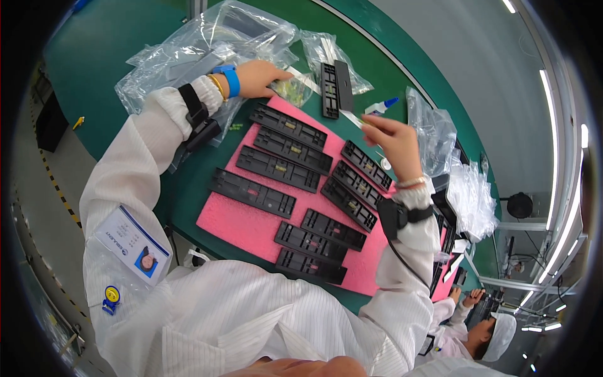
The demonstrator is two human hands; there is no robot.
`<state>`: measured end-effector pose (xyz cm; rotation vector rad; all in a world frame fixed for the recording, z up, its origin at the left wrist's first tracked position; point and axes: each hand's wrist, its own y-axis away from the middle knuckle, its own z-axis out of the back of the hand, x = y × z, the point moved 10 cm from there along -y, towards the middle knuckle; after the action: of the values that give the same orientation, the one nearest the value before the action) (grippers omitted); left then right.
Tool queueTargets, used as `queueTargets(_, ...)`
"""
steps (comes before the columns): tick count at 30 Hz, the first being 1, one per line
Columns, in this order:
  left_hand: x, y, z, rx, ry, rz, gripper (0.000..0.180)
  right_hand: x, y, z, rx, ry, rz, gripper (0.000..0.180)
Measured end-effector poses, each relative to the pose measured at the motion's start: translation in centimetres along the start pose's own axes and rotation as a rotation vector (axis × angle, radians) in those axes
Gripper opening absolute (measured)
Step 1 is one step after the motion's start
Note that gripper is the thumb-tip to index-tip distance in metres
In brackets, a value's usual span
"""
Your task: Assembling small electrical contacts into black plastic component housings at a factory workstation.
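Note:
My left hand [254,78] is at the far left of the work area, one finger stretched out and the others bent down apart from it. It lies beside a clear bag with small yellow-green pieces [291,92]; a white strip [306,80] passes by its fingertips. Between thumb and fingers, my right hand [396,144] pinches the end of a white strip [352,117]. Two black plastic parts [336,88] stand between the hands, hiding whether both strips are one. Nearer me, several long black ribbed plastic parts [279,169] lie in rows on a pink foam sheet [242,226].
Clear plastic bags [207,44] heap at the far left, with more bags [468,201] at right. A small white bottle with a blue tip [381,106] lies beyond my right hand on the green table [195,213]. Another person [468,333] works at lower right.

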<state>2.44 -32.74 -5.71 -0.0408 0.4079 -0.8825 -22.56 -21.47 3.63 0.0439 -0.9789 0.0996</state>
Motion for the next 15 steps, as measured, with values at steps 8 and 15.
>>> queueTargets(8,-0.8,0.3,0.2,0.033,0.064,-0.103,0.078,-10.5,17.7,8.5,-0.294,0.034,-0.255,0.024)
queueTargets(15,-3.1,2.1,4.3,-0.042,0.051,-0.132,0.075,-11.4,21.7,7.4,-0.422,0.537,-0.031,0.025)
